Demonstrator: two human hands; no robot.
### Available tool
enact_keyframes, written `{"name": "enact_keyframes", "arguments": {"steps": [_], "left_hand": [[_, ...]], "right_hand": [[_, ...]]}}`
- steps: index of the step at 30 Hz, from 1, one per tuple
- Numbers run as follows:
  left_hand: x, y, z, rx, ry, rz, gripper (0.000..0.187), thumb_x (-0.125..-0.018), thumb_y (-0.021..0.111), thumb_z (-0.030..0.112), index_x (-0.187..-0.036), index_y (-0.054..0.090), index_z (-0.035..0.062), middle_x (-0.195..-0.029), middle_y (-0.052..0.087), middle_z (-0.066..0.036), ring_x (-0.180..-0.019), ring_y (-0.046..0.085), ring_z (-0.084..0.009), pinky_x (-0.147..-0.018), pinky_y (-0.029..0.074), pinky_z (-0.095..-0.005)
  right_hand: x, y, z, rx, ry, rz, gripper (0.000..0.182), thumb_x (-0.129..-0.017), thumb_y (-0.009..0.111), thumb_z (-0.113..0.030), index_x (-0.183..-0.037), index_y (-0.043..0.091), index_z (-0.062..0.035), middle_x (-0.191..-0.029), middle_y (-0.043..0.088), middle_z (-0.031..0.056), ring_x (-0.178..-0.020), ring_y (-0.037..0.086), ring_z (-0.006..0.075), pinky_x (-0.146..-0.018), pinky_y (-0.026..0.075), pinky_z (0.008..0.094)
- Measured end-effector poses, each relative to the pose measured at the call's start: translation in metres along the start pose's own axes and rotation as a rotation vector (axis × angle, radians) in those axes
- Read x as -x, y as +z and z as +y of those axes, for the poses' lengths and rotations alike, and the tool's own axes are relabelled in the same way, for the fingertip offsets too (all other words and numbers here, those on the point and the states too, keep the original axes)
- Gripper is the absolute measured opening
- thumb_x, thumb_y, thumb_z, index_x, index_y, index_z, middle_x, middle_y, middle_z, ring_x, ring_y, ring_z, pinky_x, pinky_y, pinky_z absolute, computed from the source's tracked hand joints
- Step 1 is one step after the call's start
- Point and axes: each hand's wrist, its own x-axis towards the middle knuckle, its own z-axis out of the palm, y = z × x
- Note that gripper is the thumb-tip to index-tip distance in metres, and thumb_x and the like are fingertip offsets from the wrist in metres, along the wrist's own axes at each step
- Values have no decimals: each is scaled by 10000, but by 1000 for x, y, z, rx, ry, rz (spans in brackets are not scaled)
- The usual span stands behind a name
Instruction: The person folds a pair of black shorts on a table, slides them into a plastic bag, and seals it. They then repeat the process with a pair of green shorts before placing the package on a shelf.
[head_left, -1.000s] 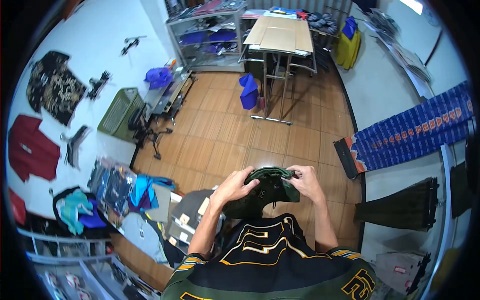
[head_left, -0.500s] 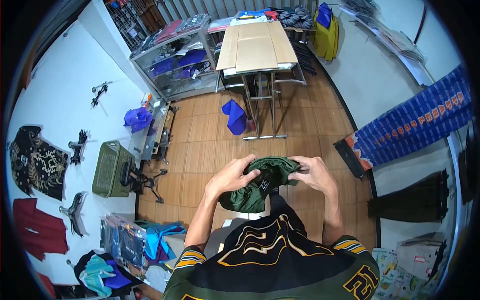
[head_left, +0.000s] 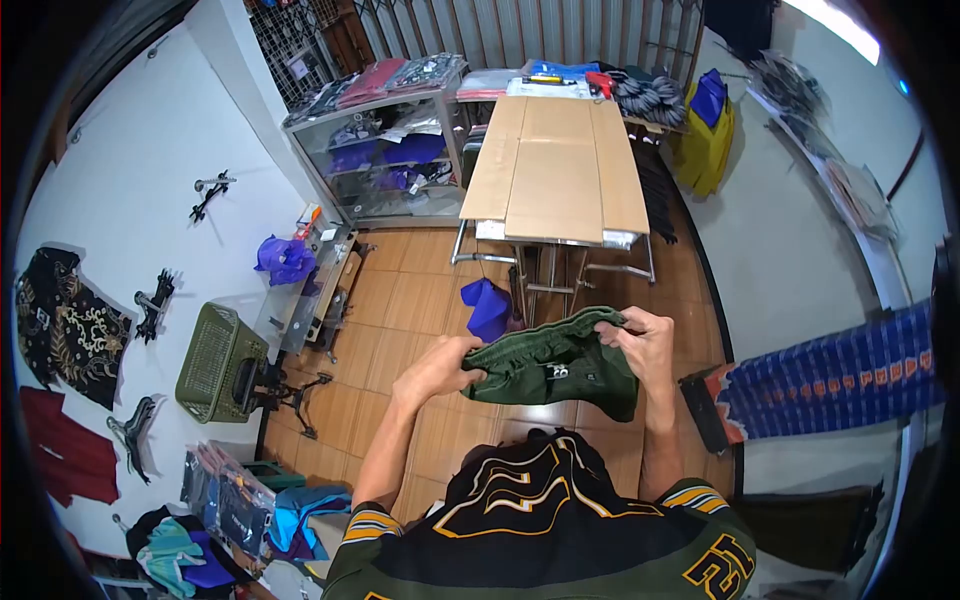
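Note:
A dark green garment with a gathered elastic waistband (head_left: 555, 365) hangs stretched out in front of my body, a small white print near its middle. On its left end, my left hand (head_left: 440, 370) grips the waistband between thumb and fingers. Pinching the upper right corner is my right hand (head_left: 642, 345). The lower part of the cloth hangs loose and bunched, so its full shape is hidden.
Ahead stands a table topped with cardboard (head_left: 555, 165). To its left is a glass display case (head_left: 400, 165). A green plastic basket (head_left: 222, 365) stands at left, and a blue lettered banner (head_left: 830, 370) on the right. Folded clothes (head_left: 235, 500) lie at lower left.
The bunched garment is now pulled out wider and its waistband lies straighter. My hands have moved farther apart. The view has tilted up, so the table appears lower and nearer.

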Motion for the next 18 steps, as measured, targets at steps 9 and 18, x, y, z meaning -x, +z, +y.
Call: {"name": "enact_keyframes", "arguments": {"steps": [9,18], "left_hand": [[-157,-86,-53,563,67,400,238,-947,789,38,-1156,695,-26,-1044,758,-24,-897,668,-46,-790,544,-217],[-355,-155,-156,449,304,568,406,-950,754,54,-1326,615,-14,-1107,757,-100,-992,708,-131,-851,576,-292]], "right_hand": [[-152,7,29,-89,-24,375,254,-909,871,-117,-802,695,31,-704,727,70,-613,698,108,-563,555,251],[-361,52,103,141,-102,616,453,-876,906,-322,-1022,705,58,-748,740,81,-662,689,104,-601,546,285]]}}
